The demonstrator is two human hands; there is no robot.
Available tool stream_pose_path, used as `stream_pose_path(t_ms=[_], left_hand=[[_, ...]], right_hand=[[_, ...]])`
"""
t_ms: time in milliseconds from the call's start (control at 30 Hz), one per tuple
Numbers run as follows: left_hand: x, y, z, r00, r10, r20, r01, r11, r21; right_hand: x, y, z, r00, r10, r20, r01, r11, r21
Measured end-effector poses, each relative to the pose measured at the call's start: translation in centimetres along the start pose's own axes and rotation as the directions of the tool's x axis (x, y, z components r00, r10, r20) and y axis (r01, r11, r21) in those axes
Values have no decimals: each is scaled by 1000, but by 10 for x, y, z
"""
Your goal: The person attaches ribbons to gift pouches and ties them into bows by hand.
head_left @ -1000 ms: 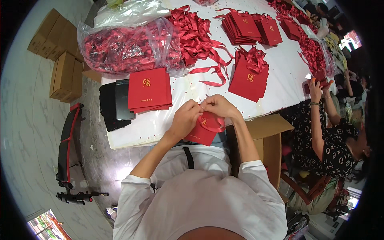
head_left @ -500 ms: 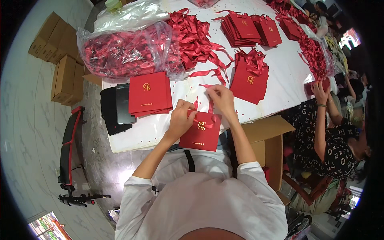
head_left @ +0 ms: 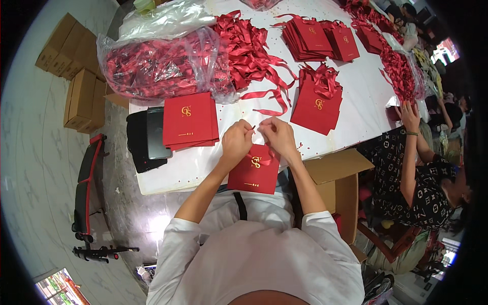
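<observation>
A small red paper bag [head_left: 252,175] with gold print lies at the table's front edge, close to my body. A loop of red ribbon [head_left: 262,161] crosses its upper part. My left hand [head_left: 237,142] is closed just above the bag's top left corner, pinching a ribbon end whose dark tip pokes out between finger and thumb. Opposite it, my right hand [head_left: 278,137] is closed in a pinch over the top right corner, with ribbon running down from under its fingers. The fingertips of the two hands are a small gap apart. Most of the ribbon between hands and bag is hidden.
Left of my hands, a stack of red bags [head_left: 189,122] sits beside a black tablet-like device [head_left: 158,133]. Beyond are a plastic sack of ribbons [head_left: 162,66], loose ribbons [head_left: 246,51] and finished-looking bags [head_left: 317,104]. An open carton [head_left: 345,193] and a co-worker [head_left: 412,173] are at right.
My right hand has drawn back toward me and closed in near the left hand. My left hand has shifted slightly up; its grasp now shows a dark ribbon tip.
</observation>
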State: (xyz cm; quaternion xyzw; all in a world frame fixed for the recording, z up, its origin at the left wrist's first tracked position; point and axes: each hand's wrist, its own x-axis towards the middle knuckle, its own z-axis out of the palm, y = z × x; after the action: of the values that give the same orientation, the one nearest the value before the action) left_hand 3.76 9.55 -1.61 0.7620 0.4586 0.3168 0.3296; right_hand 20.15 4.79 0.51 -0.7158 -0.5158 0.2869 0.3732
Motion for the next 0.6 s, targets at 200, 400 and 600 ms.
stream_pose_path(t_ms=[200,400,600], left_hand=[[0,16,-10,985,-136,103,154,968,-196],[-4,14,-8,982,-175,70,187,955,-232],[-11,23,-14,1000,-4,9,4,999,-52]], right_hand=[[-9,-2,8,985,60,160,-132,862,489],[-14,-14,11,999,-25,27,14,937,349],[-19,-8,17,996,-75,-42,85,927,364]])
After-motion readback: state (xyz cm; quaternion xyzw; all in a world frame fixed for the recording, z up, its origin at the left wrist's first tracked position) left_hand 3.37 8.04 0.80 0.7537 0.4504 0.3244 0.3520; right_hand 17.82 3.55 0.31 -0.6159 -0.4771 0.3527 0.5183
